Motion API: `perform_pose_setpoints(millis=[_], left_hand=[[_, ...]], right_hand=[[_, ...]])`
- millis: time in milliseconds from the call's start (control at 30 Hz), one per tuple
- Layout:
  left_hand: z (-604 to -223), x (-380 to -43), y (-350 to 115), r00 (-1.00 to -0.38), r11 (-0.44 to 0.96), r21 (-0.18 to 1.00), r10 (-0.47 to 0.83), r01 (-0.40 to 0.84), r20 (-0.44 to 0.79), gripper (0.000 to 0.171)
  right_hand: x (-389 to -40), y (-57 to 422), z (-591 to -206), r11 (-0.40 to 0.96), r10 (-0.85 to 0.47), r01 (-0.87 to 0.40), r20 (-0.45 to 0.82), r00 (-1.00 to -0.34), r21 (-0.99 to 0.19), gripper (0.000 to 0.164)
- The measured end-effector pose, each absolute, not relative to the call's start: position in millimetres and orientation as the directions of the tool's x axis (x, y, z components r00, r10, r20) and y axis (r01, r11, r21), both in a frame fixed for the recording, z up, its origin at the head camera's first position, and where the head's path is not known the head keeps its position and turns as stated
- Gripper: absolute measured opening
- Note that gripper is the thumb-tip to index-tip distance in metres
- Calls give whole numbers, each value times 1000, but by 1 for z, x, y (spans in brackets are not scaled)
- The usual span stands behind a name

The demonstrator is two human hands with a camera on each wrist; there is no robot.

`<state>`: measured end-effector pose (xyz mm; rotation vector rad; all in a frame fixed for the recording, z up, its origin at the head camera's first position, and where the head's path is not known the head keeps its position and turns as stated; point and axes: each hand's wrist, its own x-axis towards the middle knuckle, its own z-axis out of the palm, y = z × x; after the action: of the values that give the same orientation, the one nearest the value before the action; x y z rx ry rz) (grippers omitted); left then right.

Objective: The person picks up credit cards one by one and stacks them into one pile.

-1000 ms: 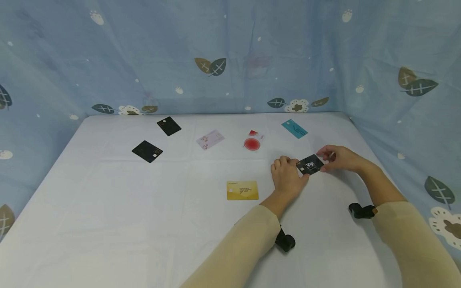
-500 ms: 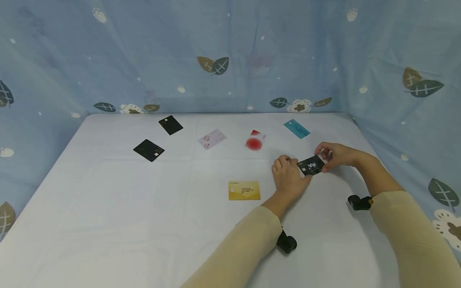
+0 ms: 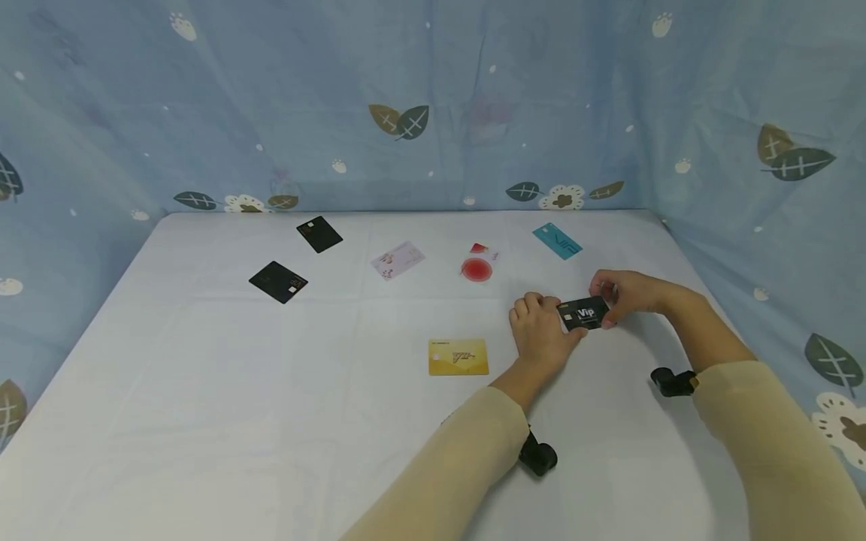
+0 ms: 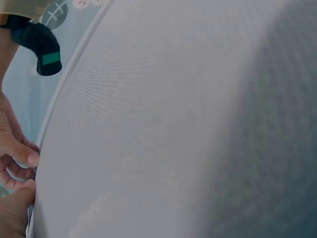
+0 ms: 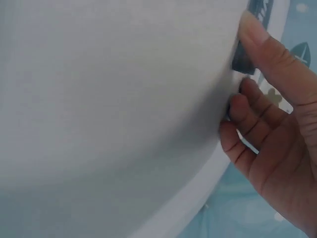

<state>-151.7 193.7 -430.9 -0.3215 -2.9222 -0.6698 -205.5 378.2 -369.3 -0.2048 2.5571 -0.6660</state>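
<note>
A black card with white "Vip" lettering (image 3: 582, 312) lies on the white-covered table, between both hands in the head view. My left hand (image 3: 540, 327) holds its left side, fingers at the upper left corner and thumb at the lower edge. At the right side, my right hand (image 3: 629, 293) grips the card with the thumb on its face and the fingers behind its far edge. The right wrist view shows that thumb over the dark card (image 5: 243, 59); the other fingers curl loosely beside it. Both hands (image 4: 12, 134) appear at the left border of the left wrist view.
A yellow card (image 3: 458, 357) lies left of the left forearm. Farther back are a teal card (image 3: 558, 241), a red-and-white card (image 3: 477, 267), a pale pink card (image 3: 398, 261) and two black cards (image 3: 278, 282). Blue patterned curtain (image 3: 433, 98) borders the table.
The black Vip card has turned slightly clockwise, its top edge now more level. My right thumb and fingers have shifted a little along its right side. The left hand has hardly moved.
</note>
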Motion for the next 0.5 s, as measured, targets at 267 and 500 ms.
perform_pose_setpoints(millis=[267,500], left_hand=[[-434,-154,194,-967,852,463,179,246,184,60],[-435,-154,193,-956,825,490,199,282,214,58]], right_hand=[[-193,385,-373,812,-287,-41,-338,-896,-582,53],[-186,387,-374,822,-269,-46,-315,-910,-568,55]])
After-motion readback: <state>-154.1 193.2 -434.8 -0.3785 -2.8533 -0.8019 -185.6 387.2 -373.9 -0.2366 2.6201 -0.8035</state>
